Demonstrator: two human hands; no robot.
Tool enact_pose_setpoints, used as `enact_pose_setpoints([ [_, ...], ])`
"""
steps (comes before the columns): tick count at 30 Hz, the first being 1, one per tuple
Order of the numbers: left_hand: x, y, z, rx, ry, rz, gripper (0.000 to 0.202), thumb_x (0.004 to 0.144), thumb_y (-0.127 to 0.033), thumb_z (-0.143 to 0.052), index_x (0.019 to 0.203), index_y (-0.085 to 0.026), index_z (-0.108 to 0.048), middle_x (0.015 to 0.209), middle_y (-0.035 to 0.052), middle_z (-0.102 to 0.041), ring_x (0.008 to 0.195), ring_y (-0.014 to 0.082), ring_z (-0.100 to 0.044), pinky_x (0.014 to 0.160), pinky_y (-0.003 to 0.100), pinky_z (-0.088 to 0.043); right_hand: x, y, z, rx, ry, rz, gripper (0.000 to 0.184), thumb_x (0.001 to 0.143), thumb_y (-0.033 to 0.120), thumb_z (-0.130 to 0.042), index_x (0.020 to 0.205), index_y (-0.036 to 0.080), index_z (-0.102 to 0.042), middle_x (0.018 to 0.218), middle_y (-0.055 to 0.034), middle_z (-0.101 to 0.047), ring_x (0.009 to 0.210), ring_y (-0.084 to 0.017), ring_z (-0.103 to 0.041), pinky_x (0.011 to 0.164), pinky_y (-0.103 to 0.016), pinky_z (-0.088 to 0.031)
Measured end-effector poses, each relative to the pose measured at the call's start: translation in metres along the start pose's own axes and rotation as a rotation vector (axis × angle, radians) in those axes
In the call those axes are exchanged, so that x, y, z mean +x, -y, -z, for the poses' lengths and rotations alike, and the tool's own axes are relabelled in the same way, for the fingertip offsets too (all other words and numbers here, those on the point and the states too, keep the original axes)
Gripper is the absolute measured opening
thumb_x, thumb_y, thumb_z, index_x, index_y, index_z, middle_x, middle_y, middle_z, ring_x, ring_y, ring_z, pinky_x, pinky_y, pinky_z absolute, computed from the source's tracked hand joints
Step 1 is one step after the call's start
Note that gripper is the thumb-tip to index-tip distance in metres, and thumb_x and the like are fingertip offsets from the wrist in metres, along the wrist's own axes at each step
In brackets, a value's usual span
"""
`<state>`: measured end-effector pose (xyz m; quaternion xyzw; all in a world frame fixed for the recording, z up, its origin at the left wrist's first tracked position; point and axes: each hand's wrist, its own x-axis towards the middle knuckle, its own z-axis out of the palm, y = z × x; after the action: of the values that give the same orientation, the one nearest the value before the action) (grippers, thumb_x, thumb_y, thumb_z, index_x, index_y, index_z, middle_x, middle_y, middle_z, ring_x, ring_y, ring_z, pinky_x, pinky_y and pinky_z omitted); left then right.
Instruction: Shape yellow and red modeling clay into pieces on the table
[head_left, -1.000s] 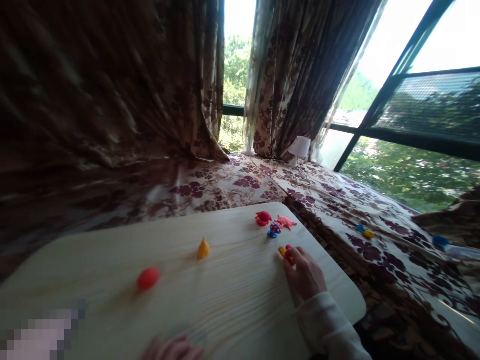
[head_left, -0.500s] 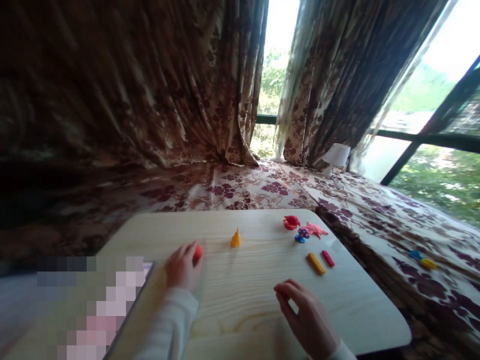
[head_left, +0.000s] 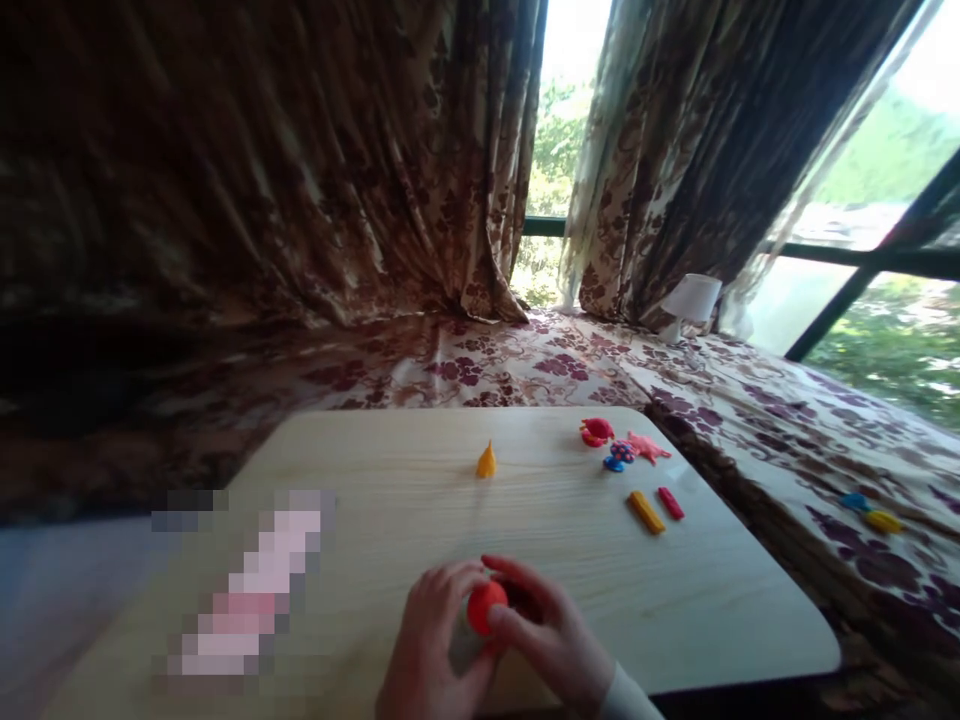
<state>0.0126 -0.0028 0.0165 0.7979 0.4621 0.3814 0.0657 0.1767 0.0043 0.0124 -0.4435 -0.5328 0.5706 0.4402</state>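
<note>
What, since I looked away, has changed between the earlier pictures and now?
The right hand let go of the yellow stick and pink stick and came to the red ball. The left hand took hold of the red ball and brought it rightward and closer in; both hands now hold it. The yellow teardrop piece, blue piece and pink star-shaped piece stayed put.
</note>
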Motion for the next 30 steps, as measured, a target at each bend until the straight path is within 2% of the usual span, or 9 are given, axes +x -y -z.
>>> enact_pose_setpoints([
  [6, -0.014, 0.035, 0.007, 0.324, 0.053, -0.110, 0.046, 0.080, -0.033, -0.057, 0.124, -0.019, -0.052, 0.121, 0.0085, -0.063, 0.109, 0.0234, -0.060, 0.090, 0.040, -0.051, 0.023, 0.015, 0.011, -0.545, -0.064, 0.343, 0.037, 0.069, 0.010, -0.047, 0.101, 0.019, -0.062, 0.105, -0.0093, -0.058, 0.101, -0.021, -0.057, 0.089, -0.035, -0.048],
  [11, -0.017, 0.046, -0.005, 0.575, 0.026, -0.170, 0.061, 0.084, -0.045, -0.051, 0.132, -0.009, -0.045, 0.133, 0.0133, -0.054, 0.123, 0.0259, -0.048, 0.105, 0.042, -0.031, 0.037, 0.012, 0.002, -0.740, -0.050, 0.444, 0.009, 0.079, 0.013, -0.048, 0.079, 0.020, -0.054, 0.092, -0.0072, -0.059, 0.092, -0.019, -0.059, 0.088, -0.035, -0.049],
  [13, -0.017, 0.047, -0.008, 0.617, 0.034, -0.173, 0.064, 0.084, -0.049, -0.049, 0.133, -0.009, -0.045, 0.135, 0.0140, -0.052, 0.126, 0.0260, -0.044, 0.111, 0.041, -0.019, 0.034, 0.005, 0.002, -0.783, -0.068, 0.476, 0.012, 0.086, 0.017, -0.048, 0.076, 0.021, -0.052, 0.090, -0.0065, -0.061, 0.094, -0.019, -0.060, 0.093, -0.037, -0.048],
  [15, -0.017, 0.047, -0.010, 0.627, 0.050, -0.178, 0.065, 0.084, -0.050, -0.048, 0.133, -0.008, -0.045, 0.136, 0.0140, -0.051, 0.128, 0.0257, -0.042, 0.113, 0.040, -0.011, 0.026, -0.004, 0.004, -0.856, -0.054, 0.495, 0.014, 0.090, 0.015, -0.044, 0.091, 0.021, -0.056, 0.107, -0.0093, -0.063, 0.110, -0.020, -0.057, 0.097, -0.037, -0.046],
  [18, -0.018, 0.048, -0.009, 0.630, 0.066, -0.184, 0.064, 0.083, -0.049, -0.047, 0.132, -0.008, -0.045, 0.136, 0.0133, -0.052, 0.129, 0.0251, -0.040, 0.115, 0.039, -0.007, 0.015, -0.010, -0.002, -0.977, 0.107, 0.566, 0.034, 0.089, 0.013, -0.046, 0.121, 0.020, -0.051, 0.130, -0.0104, -0.056, 0.130, -0.023, -0.041, 0.100, -0.038, -0.045],
  [20, -0.019, 0.050, -0.009, 0.627, 0.078, -0.198, 0.062, 0.084, -0.047, -0.046, 0.132, -0.008, -0.046, 0.134, 0.0131, -0.053, 0.128, 0.0247, -0.042, 0.115, 0.039, -0.007, 0.019, -0.007, -0.011, -1.004, 0.186, 0.596, 0.032, 0.088, 0.016, -0.050, 0.118, 0.023, -0.055, 0.125, -0.0065, -0.061, 0.131, -0.023, -0.040, 0.104, -0.041, -0.040],
  [23, -0.019, 0.051, -0.010, 0.606, 0.051, -0.210, 0.064, 0.083, -0.046, -0.044, 0.133, -0.007, -0.044, 0.132, 0.0139, -0.055, 0.125, 0.0254, -0.045, 0.116, 0.039, -0.007, 0.035, 0.005, -0.013, -1.021, 0.028, 0.469, 0.031, 0.084, 0.018, -0.054, 0.114, 0.019, -0.060, 0.129, -0.0106, -0.058, 0.130, -0.026, -0.041, 0.107, -0.046, -0.036],
  [26, -0.016, 0.052, -0.010, 0.585, 0.040, -0.201, 0.067, 0.083, -0.047, -0.044, 0.137, -0.007, -0.039, 0.131, 0.0144, -0.056, 0.122, 0.0260, -0.048, 0.115, 0.040, -0.007, 0.034, 0.010, 0.007, -1.057, -0.081, 0.418, 0.035, 0.084, 0.017, -0.049, 0.118, 0.013, -0.057, 0.127, -0.0171, -0.057, 0.125, -0.027, -0.048, 0.101, -0.047, -0.042],
  [30, -0.016, 0.056, -0.011, 0.568, 0.065, -0.231, 0.068, 0.084, -0.045, -0.041, 0.139, -0.005, -0.034, 0.129, 0.0165, -0.057, 0.118, 0.0273, -0.051, 0.114, 0.041, -0.010, 0.004, -0.007, 0.015, -1.153, 0.074, 0.542, 0.035, 0.089, 0.016, -0.048, 0.124, 0.016, -0.052, 0.136, -0.0119, -0.051, 0.129, -0.023, -0.042, 0.101, -0.037, -0.044],
])
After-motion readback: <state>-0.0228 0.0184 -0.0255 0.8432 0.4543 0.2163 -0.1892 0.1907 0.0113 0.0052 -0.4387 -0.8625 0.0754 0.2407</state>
